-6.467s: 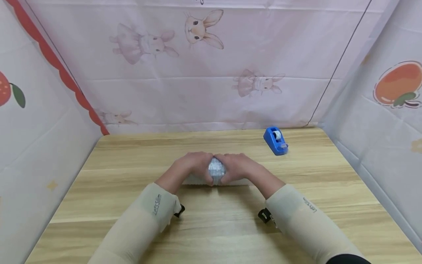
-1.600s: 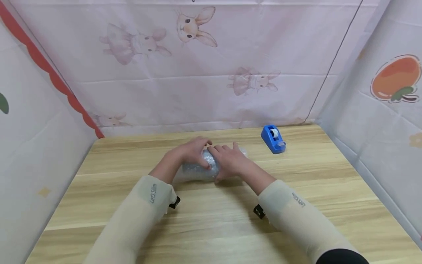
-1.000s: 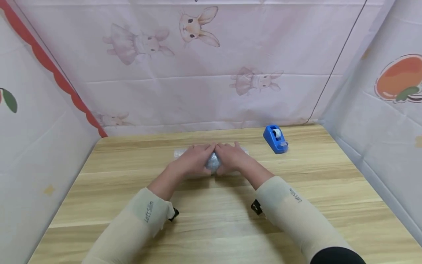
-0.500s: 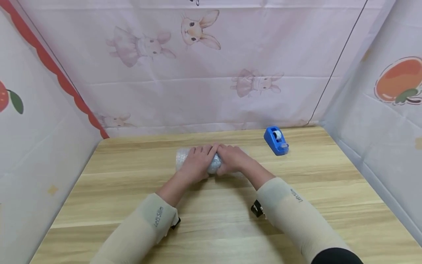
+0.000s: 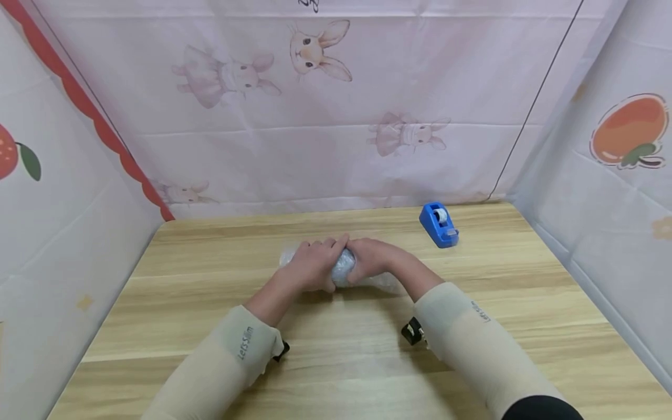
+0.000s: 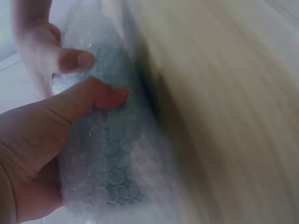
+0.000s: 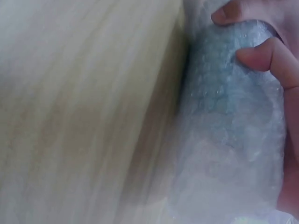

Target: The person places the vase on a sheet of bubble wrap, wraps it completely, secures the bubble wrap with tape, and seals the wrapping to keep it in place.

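Note:
A bundle rolled in clear bubble wrap lies crosswise in the middle of the table, close over the wood. Something blue-green shows faintly through the bubbles in the left wrist view. My left hand grips the bundle left of its middle, fingers over the far side and thumb on the near side. Beside it, my right hand holds the other half the same way, its thumb pressed on the wrap in the right wrist view. The hands almost meet; loose film ends stick out past both.
A blue tape dispenser with a roll of tape stands at the back right of the wooden table. Cloth walls printed with rabbits and fruit enclose the table at the back and on both sides.
Earlier the hands shifted and re-gripped along the bundle, the left one lifting partly off it. In the last half second the bundle has come slightly nearer, and more film shows under the right wrist.

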{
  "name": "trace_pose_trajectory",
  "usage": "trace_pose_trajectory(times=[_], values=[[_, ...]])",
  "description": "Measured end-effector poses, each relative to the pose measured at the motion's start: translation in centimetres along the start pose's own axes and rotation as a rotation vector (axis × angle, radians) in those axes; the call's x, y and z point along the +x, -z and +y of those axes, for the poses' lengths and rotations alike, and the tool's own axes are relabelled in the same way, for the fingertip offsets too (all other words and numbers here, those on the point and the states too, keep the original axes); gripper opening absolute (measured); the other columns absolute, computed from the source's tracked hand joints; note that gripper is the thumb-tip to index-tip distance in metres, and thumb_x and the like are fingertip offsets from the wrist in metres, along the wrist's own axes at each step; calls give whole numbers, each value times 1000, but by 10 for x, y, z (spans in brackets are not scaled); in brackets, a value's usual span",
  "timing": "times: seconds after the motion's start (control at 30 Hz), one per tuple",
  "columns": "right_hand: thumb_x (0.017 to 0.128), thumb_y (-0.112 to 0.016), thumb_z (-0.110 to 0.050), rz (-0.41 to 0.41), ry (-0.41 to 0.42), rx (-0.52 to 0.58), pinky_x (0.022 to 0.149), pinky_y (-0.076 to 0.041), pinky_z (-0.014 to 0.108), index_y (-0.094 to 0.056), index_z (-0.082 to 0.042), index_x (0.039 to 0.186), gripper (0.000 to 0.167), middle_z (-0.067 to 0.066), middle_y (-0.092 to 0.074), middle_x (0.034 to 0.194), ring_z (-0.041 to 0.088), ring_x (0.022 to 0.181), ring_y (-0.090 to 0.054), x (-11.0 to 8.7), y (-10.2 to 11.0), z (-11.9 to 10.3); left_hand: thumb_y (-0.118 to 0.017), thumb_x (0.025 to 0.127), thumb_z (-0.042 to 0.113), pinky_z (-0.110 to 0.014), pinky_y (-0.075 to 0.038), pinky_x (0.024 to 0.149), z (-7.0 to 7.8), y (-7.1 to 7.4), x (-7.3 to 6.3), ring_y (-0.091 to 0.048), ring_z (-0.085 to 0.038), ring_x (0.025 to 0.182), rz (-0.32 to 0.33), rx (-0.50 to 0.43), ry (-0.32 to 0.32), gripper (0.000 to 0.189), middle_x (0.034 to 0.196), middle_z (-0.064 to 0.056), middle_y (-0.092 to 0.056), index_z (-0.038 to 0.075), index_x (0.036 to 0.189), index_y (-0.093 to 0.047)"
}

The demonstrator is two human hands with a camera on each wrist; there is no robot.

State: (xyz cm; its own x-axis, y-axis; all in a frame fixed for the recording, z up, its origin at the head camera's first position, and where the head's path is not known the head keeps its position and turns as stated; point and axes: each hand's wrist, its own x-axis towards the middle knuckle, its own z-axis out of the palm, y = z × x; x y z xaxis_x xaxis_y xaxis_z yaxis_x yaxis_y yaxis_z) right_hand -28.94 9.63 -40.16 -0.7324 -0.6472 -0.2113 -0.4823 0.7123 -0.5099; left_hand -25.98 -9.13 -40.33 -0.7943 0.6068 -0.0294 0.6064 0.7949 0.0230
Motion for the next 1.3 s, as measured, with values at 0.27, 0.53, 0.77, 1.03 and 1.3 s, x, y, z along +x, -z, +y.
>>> trace_pose_trajectory(times=[0.27,0.53,0.77,1.03,1.3], values=[[77,-75,-22,-100,-26,47,95,-46,36,-35,-4,151,86,9,-57,131,19,108,-55,-8,4,-1,-87,66,33,-44,-50,80,0,12,0,-60,-22,101,-140,-158,-5,109,129,-6,-58,14,154,-26],[78,-71,-20,-75,-13,91,85,-48,32,-35,-4,150,83,6,-58,123,18,99,-55,-12,5,-1,-83,69,29,-35,-49,76,-6,17,8,-55,-15,92,-218,-281,10,95,116,2,-58,15,150,-33],[71,-81,-27,22,26,11,82,-50,33,-35,-10,150,93,2,-59,118,16,98,-57,-17,-5,-5,-83,70,24,-34,-49,79,-12,20,13,-56,-16,93,-254,-345,11,91,114,-2,-59,11,146,-35],[75,-81,-50,176,19,-253,99,-46,47,-24,-12,156,106,11,-46,146,27,123,-53,-23,-19,-10,-79,74,26,-34,-48,86,-21,18,17,-55,-17,100,-307,-422,40,107,132,-6,-54,6,157,-15],[86,-67,-59,258,84,-321,92,-50,44,-29,-21,155,87,6,-50,144,23,118,-57,-27,-24,-4,-77,74,26,-31,-48,77,-30,13,20,-56,-19,94,-304,-498,6,104,123,-7,-55,5,156,-15]])
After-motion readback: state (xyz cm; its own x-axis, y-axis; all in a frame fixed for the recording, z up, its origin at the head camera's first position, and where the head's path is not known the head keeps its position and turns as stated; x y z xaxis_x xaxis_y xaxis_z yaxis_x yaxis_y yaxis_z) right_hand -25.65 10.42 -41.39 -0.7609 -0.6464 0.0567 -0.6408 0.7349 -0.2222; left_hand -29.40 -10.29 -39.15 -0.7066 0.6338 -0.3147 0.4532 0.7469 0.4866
